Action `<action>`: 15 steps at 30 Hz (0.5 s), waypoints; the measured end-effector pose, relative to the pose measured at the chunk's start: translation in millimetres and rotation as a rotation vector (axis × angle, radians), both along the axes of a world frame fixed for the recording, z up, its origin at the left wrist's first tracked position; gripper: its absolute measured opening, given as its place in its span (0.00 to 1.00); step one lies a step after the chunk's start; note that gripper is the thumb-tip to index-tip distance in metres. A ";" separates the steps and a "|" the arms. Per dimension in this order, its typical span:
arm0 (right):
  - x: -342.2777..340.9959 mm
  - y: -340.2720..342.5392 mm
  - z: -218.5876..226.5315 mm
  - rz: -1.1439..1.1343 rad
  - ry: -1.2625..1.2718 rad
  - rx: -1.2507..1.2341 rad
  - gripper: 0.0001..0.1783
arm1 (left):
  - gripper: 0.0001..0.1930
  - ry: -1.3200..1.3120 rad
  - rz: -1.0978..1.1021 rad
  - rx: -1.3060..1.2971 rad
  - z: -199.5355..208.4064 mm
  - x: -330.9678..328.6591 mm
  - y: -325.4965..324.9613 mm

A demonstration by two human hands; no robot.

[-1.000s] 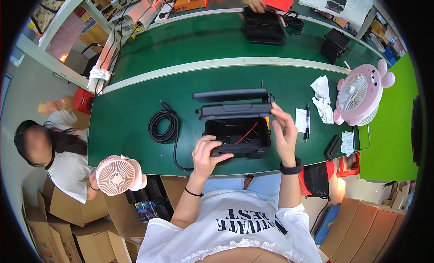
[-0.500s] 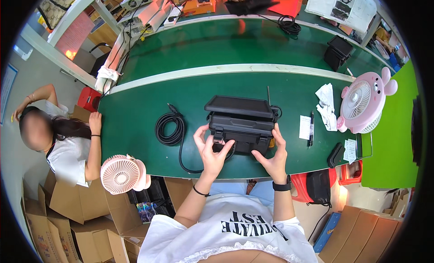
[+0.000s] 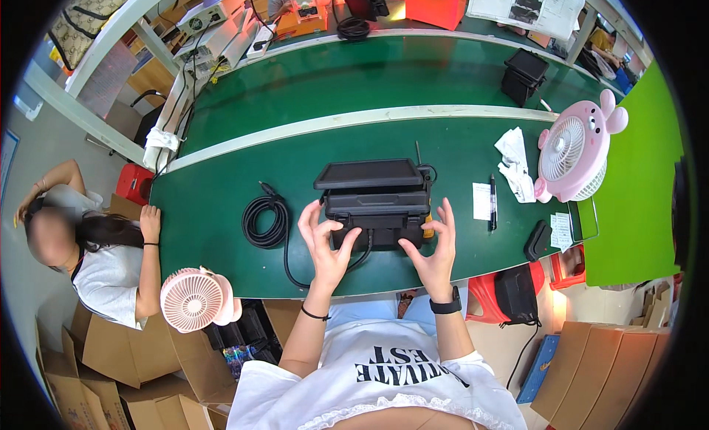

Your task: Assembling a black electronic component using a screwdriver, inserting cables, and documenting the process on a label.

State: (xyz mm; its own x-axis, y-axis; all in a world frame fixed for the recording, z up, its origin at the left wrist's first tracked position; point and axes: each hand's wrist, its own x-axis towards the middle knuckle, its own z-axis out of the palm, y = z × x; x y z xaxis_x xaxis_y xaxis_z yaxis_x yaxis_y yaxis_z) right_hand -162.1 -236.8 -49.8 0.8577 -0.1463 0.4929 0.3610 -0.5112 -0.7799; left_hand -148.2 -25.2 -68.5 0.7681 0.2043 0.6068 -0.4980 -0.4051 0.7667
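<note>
A black plastic case (image 3: pixel 377 203) with a flat black panel (image 3: pixel 367 174) tilted on top stands in front of me on the green workbench. A thin antenna rises behind its right end, and a bit of yellow shows at its right side. My left hand (image 3: pixel 327 249) is at the case's front left corner, its thumb and index finger against the front by a latch, the fingers apart. At the front right, my right hand (image 3: pixel 433 249) has its thumb tip at the lower front and its other fingers spread beside the case. A black cable (image 3: pixel 266 222) runs from the front to a coil on the left.
A pen (image 3: pixel 492 202), paper slip (image 3: pixel 481 201), white cloth (image 3: pixel 515 165) and pink fan (image 3: pixel 572 149) are on the right. Another pink fan (image 3: pixel 196 300) is at the front left edge, near a seated person (image 3: pixel 111 264). A white rail (image 3: pixel 354 121) crosses behind the case.
My right fingers have come off the case's right side and spread. My left fingers have loosened a little at the latch. Across the bench, a black item and its cable have shifted left.
</note>
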 end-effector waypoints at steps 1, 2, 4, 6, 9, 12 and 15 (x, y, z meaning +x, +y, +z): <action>0.0 0.0 -2.0 -0.001 -0.001 -0.002 0.26 | 0.24 0.010 0.002 -0.023 2.2 -0.4 -3.2; 0.3 -0.1 -4.8 0.021 -0.013 -0.031 0.26 | 0.24 0.020 0.004 -0.046 4.2 -1.2 -5.5; -0.2 3.3 -4.0 0.018 -0.021 -0.007 0.26 | 0.24 0.023 -0.001 -0.073 7.2 -2.5 -7.4; -0.7 8.8 3.1 -0.008 -0.015 0.037 0.25 | 0.23 0.024 -0.005 -0.100 7.6 -2.7 -7.5; 2.1 2.3 -4.5 0.049 -0.012 -0.035 0.28 | 0.23 0.028 -0.009 -0.118 7.3 -2.1 -9.3; 2.5 3.1 -3.8 0.134 -0.023 -0.120 0.34 | 0.23 0.025 -0.012 -0.114 7.1 -2.8 -9.8; 1.9 12.0 14.7 0.097 -0.041 0.025 0.38 | 0.23 0.038 -0.019 -0.132 8.0 -4.6 -9.2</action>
State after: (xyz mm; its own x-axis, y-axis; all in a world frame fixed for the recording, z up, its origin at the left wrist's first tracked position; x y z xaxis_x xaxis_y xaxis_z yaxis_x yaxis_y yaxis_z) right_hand -160.2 -224.8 -35.1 0.8474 -0.0766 0.5255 0.4399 -0.4529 -0.7754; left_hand -152.8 -34.3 -60.6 0.7944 0.2656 0.5462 -0.4745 -0.2900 0.8311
